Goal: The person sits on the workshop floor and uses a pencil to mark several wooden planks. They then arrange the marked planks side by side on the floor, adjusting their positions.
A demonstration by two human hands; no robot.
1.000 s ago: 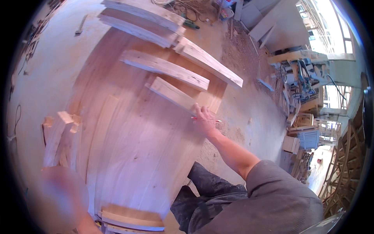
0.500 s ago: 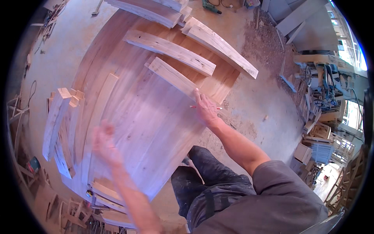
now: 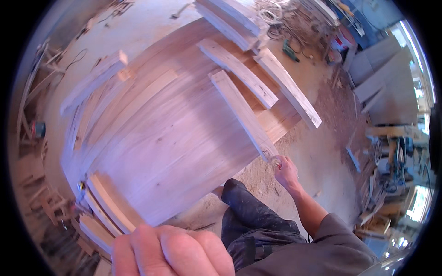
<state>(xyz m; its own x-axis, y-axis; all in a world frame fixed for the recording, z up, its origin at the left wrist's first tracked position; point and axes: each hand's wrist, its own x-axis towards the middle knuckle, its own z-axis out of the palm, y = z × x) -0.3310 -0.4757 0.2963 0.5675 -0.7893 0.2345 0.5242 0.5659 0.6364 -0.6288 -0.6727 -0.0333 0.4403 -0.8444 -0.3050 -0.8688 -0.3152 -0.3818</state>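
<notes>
A pale wooden beam (image 3: 241,115) lies across the broad wooden panel (image 3: 161,161), its near end at the panel's edge. My right hand (image 3: 286,173) is closed at that near end, fingers curled against the wood. A small reddish bit shows between its fingers, too small to name. Large and close at the bottom of the view, my left hand (image 3: 172,253) is closed with its knuckles up; whatever it may hold is hidden. Beyond the beam lie a slightly curved piece (image 3: 239,73) and a longer beam (image 3: 290,87), roughly alongside it.
Stacked timbers (image 3: 228,23) stand at the far end. More curved pieces (image 3: 94,83) lie along the left, others (image 3: 110,202) at the near left. A green power tool (image 3: 290,50) rests on the floor. Sheet boards (image 3: 386,78) lean at the right, above machinery and offcuts.
My left hand has come from over the panel up close to the camera and closed. My right hand has shifted from the beam's top to its near end. The view has turned.
</notes>
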